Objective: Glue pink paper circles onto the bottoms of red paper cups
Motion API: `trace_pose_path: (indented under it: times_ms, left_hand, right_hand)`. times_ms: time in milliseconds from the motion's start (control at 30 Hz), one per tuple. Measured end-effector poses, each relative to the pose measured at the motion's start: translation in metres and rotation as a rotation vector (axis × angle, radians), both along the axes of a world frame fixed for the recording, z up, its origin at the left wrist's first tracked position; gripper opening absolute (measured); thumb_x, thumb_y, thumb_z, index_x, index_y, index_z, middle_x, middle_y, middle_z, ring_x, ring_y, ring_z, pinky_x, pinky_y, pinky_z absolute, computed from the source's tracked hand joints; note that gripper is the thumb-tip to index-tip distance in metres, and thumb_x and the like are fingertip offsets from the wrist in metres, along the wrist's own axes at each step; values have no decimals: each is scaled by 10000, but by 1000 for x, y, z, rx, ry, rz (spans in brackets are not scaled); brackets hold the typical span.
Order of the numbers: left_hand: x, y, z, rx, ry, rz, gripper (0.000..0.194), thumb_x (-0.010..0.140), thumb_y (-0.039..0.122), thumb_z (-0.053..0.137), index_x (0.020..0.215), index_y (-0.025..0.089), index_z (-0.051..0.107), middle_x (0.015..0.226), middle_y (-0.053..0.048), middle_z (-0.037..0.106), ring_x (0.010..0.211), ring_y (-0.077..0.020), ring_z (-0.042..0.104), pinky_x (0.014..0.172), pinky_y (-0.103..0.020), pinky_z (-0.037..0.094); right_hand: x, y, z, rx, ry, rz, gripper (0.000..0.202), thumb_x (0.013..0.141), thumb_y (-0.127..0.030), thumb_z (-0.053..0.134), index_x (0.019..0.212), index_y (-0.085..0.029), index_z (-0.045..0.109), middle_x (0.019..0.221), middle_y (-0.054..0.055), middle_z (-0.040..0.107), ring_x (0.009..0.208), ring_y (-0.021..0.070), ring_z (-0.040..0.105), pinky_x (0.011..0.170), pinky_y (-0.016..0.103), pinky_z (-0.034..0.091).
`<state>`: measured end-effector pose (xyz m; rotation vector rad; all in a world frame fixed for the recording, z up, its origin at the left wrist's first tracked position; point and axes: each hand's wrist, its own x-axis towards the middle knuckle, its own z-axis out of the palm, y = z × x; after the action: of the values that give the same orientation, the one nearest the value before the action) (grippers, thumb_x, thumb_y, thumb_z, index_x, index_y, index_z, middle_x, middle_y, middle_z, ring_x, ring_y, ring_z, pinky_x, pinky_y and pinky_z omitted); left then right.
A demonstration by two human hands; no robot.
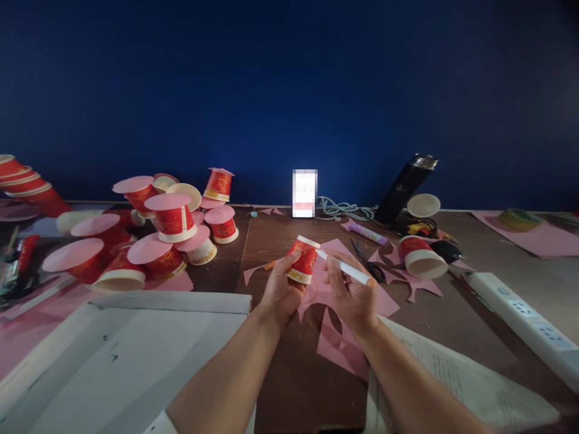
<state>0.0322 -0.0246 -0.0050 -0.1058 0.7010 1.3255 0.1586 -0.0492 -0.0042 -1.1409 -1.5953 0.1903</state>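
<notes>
The left hand [283, 292] closes around a red paper cup [303, 262], the fingers behind it hidden. The right hand's [357, 295] fingers pinch a white marker [350, 271]; whether its tip touches the cup is hard to make out. By the counter's [284, 380] back edge a bright screen [303, 196] is blurred. Over mid-counter, the cup's long axis leans rightward at the top; the marker slants, orange end toward the near right corner.
</notes>
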Motion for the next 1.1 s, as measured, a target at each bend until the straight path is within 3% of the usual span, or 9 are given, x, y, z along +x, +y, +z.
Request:
trace_pose_path:
  times_ms: [300, 500, 900, 1100]
  left_hand:
    - [0, 1, -7, 44, 10, -4, 124, 730, 95, 685, 849, 119, 657, 867, -75, 721, 747, -133, 685, 705, -224, 550]
    - [-1, 1, -5, 39, 1, -6, 83, 736, 88, 674, 806, 124, 649, 818, -65, 717, 697, -124, 677, 669, -214, 544]
    - [-1, 1, -3, 20, 4, -4, 73, 741, 77, 658, 793, 123, 635, 793, -60, 711, 671, -124, 674, 637, -215, 546]
    - [-1, 2, -4, 33, 30, 18, 99, 746, 87, 664, 833, 127, 638, 887, -80, 716, 741, -139, 685, 697, -231, 556]
  right_hand:
    - [1, -1, -4, -45, 12, 7, 222, 909, -278, 536, 1073, -195, 661, 856, 59, 685, 578, 121, 632, 578, 257, 561]
    - [2, -1, -8, -76, 20, 24, 250, 901, -302, 548, 1095, -187, 656, 911, 90, 693, 748, 179, 686, 614, 273, 576]
    - [2, -1, -9, -101, 24, 22, 243, 891, -308, 563, 1068, -177, 666, 917, 90, 707, 684, 161, 675, 614, 268, 567]
    - [-1, -4, -3, -74, 31, 36, 212, 902, -280, 542, 1038, -186, 673, 945, 88, 705, 739, 167, 681, 608, 262, 569]
